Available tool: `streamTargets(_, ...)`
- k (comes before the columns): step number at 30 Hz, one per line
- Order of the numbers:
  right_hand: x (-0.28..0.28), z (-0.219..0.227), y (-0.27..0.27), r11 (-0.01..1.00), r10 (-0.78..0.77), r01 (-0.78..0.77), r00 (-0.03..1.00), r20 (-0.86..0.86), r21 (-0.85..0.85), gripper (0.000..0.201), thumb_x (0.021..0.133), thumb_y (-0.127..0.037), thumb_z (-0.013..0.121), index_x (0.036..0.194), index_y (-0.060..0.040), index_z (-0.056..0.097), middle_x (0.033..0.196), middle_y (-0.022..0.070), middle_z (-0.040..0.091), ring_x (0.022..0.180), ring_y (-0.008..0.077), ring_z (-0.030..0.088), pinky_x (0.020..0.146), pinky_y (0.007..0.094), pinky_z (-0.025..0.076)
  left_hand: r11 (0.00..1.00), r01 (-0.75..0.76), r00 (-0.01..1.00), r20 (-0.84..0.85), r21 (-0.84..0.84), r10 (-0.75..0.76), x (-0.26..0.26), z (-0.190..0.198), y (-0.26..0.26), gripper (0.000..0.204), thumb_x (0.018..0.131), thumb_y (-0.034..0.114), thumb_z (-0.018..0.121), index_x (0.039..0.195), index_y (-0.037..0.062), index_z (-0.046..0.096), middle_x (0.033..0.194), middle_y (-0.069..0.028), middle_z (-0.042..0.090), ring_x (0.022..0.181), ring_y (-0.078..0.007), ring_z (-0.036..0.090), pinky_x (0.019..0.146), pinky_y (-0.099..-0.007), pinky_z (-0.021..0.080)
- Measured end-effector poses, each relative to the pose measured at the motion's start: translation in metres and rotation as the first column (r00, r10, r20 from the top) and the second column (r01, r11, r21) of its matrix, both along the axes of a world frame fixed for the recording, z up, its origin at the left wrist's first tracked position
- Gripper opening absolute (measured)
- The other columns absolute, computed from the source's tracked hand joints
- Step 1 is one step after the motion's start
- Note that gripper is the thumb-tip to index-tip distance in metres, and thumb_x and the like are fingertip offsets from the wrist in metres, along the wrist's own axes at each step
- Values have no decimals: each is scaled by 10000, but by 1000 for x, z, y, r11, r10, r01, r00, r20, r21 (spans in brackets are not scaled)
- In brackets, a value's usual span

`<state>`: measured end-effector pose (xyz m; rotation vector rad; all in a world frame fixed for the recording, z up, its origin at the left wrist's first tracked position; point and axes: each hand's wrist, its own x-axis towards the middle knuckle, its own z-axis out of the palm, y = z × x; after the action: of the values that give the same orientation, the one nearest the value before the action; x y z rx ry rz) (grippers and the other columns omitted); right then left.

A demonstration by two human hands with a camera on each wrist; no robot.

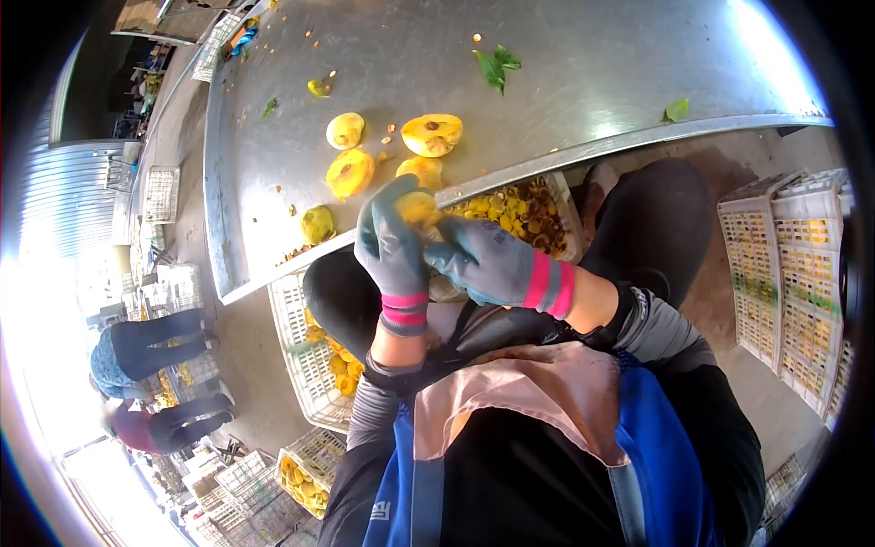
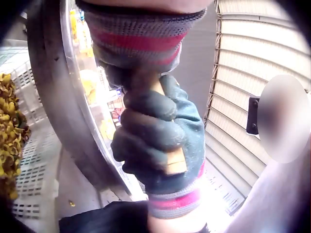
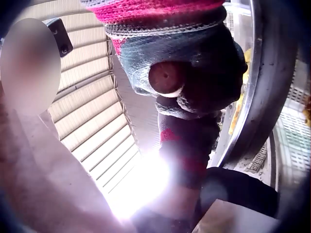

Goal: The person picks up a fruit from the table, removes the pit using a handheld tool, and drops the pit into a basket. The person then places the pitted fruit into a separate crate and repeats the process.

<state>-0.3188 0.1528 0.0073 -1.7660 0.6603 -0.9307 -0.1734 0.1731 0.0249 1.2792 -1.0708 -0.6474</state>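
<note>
Both hands wear grey-blue gloves with pink-striped cuffs and meet just off the near edge of the metal table (image 1: 583,64). The left hand (image 1: 387,242) holds a yellow fruit (image 1: 416,209), its fingers wrapped round the side. Close against that fruit, the right hand (image 1: 488,263) grips a tool by its wooden handle (image 2: 175,161); the rounded handle end (image 3: 166,78) sticks out of the fist. The tool's working end is hidden. Past the hands on the table lie cut yellow fruits, one showing a brown hollow (image 1: 432,134), another beside it (image 1: 350,173).
Under the table edge, a crate (image 1: 567,211) holds yellow scraps and brown bits. A white crate (image 1: 296,360) of yellow pieces stands left of the knees. Stacked crates (image 1: 784,283) are at the right. Green leaves (image 1: 492,69) lie on the table. Two people stand far left.
</note>
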Motion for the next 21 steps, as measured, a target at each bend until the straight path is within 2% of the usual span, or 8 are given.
streamTargets(4, 1, 6, -2, 997, -36, 36, 999, 3, -68, 219, 966, -231, 608, 1059, -34, 595, 779, 99, 612, 667, 246, 609, 641, 371, 519, 993, -17, 996, 86, -113, 27, -1, -6, -3, 587, 972, 479, 579, 1190, -65, 606, 1093, -124, 693, 791, -108, 613, 685, -238, 492)
streamTargets(5, -3, 11, -4, 977, 82, -82, 997, 9, 197, 227, 971, -237, 594, 1043, -22, 593, 764, 120, 618, 662, 248, 617, 633, 374, 516, 984, -18, 993, 110, -178, 38, -1, -9, -3, 589, 971, 480, 581, 1190, -66, 605, 1094, -123, 694, 785, -105, 612, 682, -239, 492)
streamTargets(7, -15, 42, -14, 698, 290, -288, 951, 109, 656, 254, 980, -249, 564, 1012, 1, 590, 734, 160, 629, 652, 252, 634, 617, 379, 511, 984, 1, 998, 65, -176, 11, -2, -14, -1, 602, 964, 484, 589, 1192, -73, 602, 1109, -124, 692, 820, -115, 623, 717, -256, 504)
streamTargets(10, -17, 39, -14, 438, 263, -360, 927, 265, 823, 271, 990, -272, 552, 968, -6, 599, 645, 105, 575, 591, 154, 576, 579, 323, 497, 997, 25, 1000, -14, -69, -26, -3, -6, 2, 610, 956, 484, 603, 1196, -77, 600, 1134, -121, 685, 871, -126, 626, 759, -275, 512)
streamTargets(13, -18, 45, -20, 639, 351, -308, 932, 89, 705, 253, 971, -278, 570, 1002, -28, 589, 685, 135, 610, 623, 238, 633, 605, 378, 518, 999, 21, 1000, 23, -28, -20, 1, -8, 0, 595, 956, 466, 607, 1205, -74, 599, 1125, -117, 687, 835, -105, 605, 718, -259, 498)
streamTargets(15, -11, 11, -10, 985, 70, -43, 984, -163, 165, 259, 946, -278, 592, 1038, -37, 573, 733, 154, 640, 672, 301, 658, 625, 423, 525, 1000, -9, 1000, 7, 15, 9, 1, -7, 0, 506, 962, 408, 611, 1188, -45, 628, 1066, -87, 700, 764, -74, 565, 650, -235, 469)
streamTargets(16, -8, 6, -7, 983, -118, 85, 971, -206, -164, 270, 933, -279, 604, 1056, -41, 566, 756, 164, 655, 696, 332, 671, 635, 446, 528, 998, -18, 999, 33, 67, 16, 2, -8, -1, 477, 962, 391, 615, 1175, -35, 640, 1046, -76, 699, 766, -74, 565, 654, -235, 471)
streamTargets(21, -10, 3, -9, 986, -29, -50, 887, -460, -159, 377, 908, -379, 592, 1096, -54, 553, 973, 208, 680, 869, 384, 668, 708, 487, 526, 970, 31, 996, 74, 240, -50, 8, 3, 0, 339, 957, 300, 625, 1119, 9, 690, 972, -25, 687, 765, -67, 557, 668, -230, 473)
